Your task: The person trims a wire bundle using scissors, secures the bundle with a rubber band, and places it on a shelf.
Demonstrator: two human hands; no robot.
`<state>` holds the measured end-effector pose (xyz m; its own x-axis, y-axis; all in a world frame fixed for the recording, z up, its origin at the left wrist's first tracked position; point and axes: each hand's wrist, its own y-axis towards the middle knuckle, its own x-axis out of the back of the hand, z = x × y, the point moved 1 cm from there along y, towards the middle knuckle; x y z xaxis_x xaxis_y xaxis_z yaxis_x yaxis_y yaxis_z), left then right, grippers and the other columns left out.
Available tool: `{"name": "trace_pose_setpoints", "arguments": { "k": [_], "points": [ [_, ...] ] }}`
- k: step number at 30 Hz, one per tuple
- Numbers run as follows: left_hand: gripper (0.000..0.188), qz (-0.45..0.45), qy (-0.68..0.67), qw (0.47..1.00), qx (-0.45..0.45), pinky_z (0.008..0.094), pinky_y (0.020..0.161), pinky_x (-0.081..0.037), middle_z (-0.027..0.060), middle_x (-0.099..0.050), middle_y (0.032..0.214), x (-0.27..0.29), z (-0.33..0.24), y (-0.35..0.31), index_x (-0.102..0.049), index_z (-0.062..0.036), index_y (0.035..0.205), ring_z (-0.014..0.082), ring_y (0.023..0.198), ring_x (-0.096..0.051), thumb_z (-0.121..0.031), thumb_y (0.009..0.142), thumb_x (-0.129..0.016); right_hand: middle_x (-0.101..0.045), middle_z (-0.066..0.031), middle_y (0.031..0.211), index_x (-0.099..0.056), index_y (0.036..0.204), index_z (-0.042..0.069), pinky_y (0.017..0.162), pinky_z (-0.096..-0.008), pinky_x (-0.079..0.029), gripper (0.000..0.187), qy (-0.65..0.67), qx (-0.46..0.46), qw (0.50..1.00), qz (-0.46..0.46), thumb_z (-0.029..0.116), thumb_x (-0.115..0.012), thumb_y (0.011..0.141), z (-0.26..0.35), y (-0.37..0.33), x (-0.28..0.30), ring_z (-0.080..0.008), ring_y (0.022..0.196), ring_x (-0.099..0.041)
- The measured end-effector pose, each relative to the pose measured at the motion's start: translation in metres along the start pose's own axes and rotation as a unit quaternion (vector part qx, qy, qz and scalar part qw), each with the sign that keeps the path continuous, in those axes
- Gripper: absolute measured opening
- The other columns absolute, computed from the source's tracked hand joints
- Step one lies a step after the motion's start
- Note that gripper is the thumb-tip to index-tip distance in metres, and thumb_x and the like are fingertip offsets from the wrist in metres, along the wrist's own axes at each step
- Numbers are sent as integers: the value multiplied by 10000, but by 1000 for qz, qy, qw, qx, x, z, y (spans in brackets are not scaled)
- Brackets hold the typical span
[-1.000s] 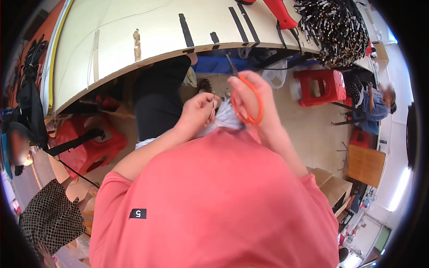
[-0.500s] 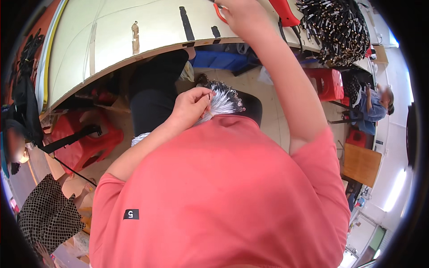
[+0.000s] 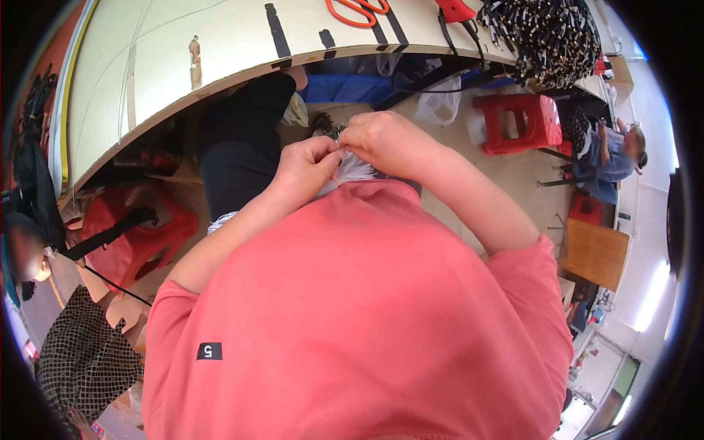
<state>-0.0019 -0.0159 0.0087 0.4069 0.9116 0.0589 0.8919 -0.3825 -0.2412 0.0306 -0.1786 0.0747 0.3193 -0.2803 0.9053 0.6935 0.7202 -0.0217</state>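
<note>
Fingertips close to fingertips, right over the lap! Pinching close with the left hand (image 3: 306, 167), thumb to curled forefinger; pinching just as close with the right hand (image 3: 385, 141), knuckles bent, tips meeting or nearly meeting the left ones. Cannot make out the contents of that pinch: too small, too well covered. Look just beneath for the white strands (image 3: 357, 169), bundled at the lap between hands and pink shirt (image 3: 352, 293), fanned out toward the right. Now up to the pale table (image 3: 235, 44): see orange-handled scissors (image 3: 353, 25) lying loose, cut off by the upper edge of the view, well apart from both hands. Farther right, spot the red tool (image 3: 456, 10), then the heap of black cables (image 3: 546, 40) with shiny tips, piled on the table's right side. Below the table, catch the clear plastic bag (image 3: 440, 101) just left of the red stool (image 3: 524, 125).
</note>
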Motion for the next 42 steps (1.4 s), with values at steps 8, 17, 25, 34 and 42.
{"name": "trace_pose_setpoints", "arguments": {
  "k": [8,17,25,34,42],
  "points": [
    [65,-31,81,990,-114,217,506,-425,26,-598,675,-3,3,-2,-621,-2,880,59,551,-529,-37,828,-606,-594,-126,751,-607,766,37,659,-403,-478,119,56,-71,995,-38,142,-554,782,-6,-6,-11,-331,753,-591],
    [55,-36,95,988,-112,216,501,-425,35,-605,673,-1,1,-4,-623,-7,865,60,545,-534,-40,823,-609,-596,-114,742,-636,842,31,631,-371,-482,119,71,-23,997,-34,105,-616,751,-1,-7,-6,-305,715,-594],
    [83,-50,98,987,-116,284,549,-475,124,-631,693,-1,1,-6,-633,-20,826,198,600,-630,-95,790,-637,-626,-147,781,-625,792,35,647,-395,-480,106,109,-115,987,-11,107,-573,733,1,-4,-13,-325,740,-604],
    [70,-47,119,983,-129,304,559,-483,130,-633,706,-3,1,-6,-631,-25,819,243,619,-632,-84,782,-639,-613,-149,746,-596,775,9,626,-383,-473,105,137,-91,986,-10,101,-581,728,-1,-6,-10,-324,711,-596],
    [38,-51,113,982,-145,230,496,-443,55,-615,684,-4,5,-5,-619,-14,841,85,548,-565,-36,810,-611,-597,-179,765,-556,745,10,637,-423,-464,107,109,-128,985,-49,117,-555,730,2,-7,-22,-360,731,-582]
  ]
}}
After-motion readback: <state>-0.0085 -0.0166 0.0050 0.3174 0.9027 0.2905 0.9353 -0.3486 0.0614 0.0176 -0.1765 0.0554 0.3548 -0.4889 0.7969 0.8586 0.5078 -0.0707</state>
